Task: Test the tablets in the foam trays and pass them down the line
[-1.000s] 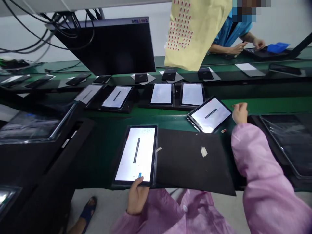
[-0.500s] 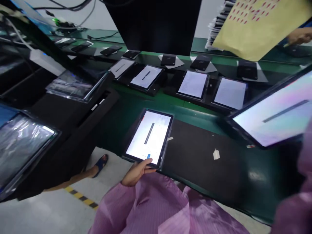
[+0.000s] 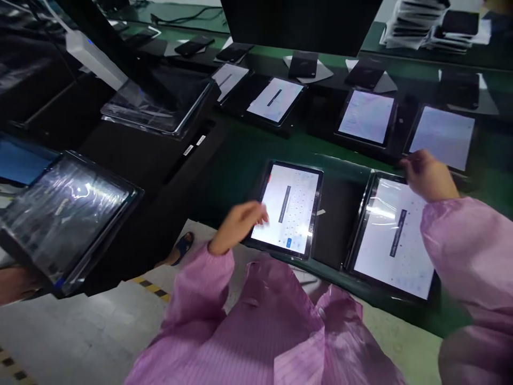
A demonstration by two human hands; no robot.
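A lit tablet (image 3: 289,211) with a keyboard on its screen lies in front of me. My left hand (image 3: 242,222) is over its left edge, fingers reaching loosely toward the screen, open and holding nothing. On the right lies a second lit tablet (image 3: 390,240), with shiny clear film along its left side. Above its top right corner is my right hand (image 3: 430,174), palm down with bent fingers. Blur and shadow hide whether those fingers pinch anything.
Lit tablets (image 3: 276,100) stand in a row behind, with dark devices on white sheets (image 3: 303,65) further back. A black monitor (image 3: 300,24) rises at the back. Film-wrapped tablets (image 3: 72,206) are at left, where another person's hand (image 3: 18,283) shows. Paper stacks (image 3: 417,24) stand back right.
My left hand has let go of the near tablet's lower edge and moved up its left side. The tilted right tablet now lies on the table, and my right hand has come into view.
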